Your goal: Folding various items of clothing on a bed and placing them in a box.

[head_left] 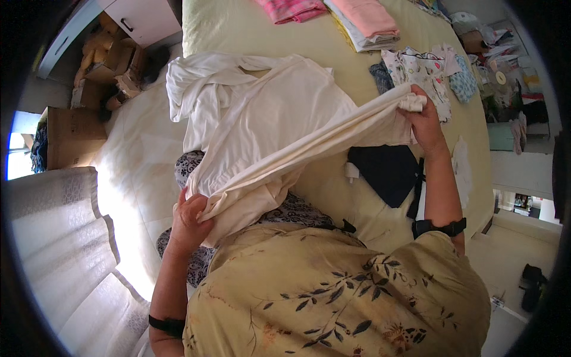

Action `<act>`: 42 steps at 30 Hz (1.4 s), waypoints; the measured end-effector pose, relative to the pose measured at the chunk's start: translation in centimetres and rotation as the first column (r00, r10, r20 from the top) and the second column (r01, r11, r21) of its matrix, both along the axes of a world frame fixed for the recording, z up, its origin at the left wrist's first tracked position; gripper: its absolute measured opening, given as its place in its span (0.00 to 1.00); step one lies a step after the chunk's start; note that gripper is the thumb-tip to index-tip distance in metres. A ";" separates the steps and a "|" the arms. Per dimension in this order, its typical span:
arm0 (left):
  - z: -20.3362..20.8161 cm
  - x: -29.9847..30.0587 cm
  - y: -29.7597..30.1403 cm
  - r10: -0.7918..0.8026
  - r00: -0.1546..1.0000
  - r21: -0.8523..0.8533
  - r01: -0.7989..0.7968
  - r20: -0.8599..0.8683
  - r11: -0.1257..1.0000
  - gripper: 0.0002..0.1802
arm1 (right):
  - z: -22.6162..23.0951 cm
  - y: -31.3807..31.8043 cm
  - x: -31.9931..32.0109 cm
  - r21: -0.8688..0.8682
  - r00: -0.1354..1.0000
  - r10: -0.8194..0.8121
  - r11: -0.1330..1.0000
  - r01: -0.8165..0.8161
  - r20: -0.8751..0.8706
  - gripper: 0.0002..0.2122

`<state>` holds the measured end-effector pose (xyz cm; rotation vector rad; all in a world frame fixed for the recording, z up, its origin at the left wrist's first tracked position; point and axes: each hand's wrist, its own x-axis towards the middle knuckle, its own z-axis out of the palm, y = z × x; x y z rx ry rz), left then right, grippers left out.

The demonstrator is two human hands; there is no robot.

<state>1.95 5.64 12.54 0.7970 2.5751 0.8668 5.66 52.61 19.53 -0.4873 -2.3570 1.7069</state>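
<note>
A large cream-white garment lies spread over the bed and across my lap; its exact kind is hard to tell. My left hand grips its near edge at the left, close to my patterned trousers. At the right my right hand is closed around the other end of that edge, raised above the bed. Between both hands the cloth is stretched in a slanting, folded band. Beneath my right forearm a black piece of clothing lies flat, partly covered by the cream cloth.
A pale yellow bed cover spreads under everything. Farther off lie folded pink and white clothes, a pink checked cloth and a printed white garment. Cardboard boxes stand at the left, above a light curtain. Cluttered shelves line the right.
</note>
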 end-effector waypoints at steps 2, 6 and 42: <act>0.5 -0.4 -0.2 0.102 0.922 0.103 -0.150 0.374 0.983 0.08 | -0.2 0.8 -1.6 0.001 0.999 -0.013 1.000 0.013 0.039 0.24; -0.6 -1.4 -0.8 0.184 0.849 0.088 -0.260 0.495 0.962 0.08 | -4.3 0.1 -9.4 0.116 0.968 0.204 0.968 -0.222 0.145 0.23; -5.8 -7.7 6.7 -0.064 0.993 -0.263 0.088 0.098 0.961 0.10 | -7.1 -1.1 -17.4 -0.443 0.827 0.482 0.833 -0.331 0.290 0.21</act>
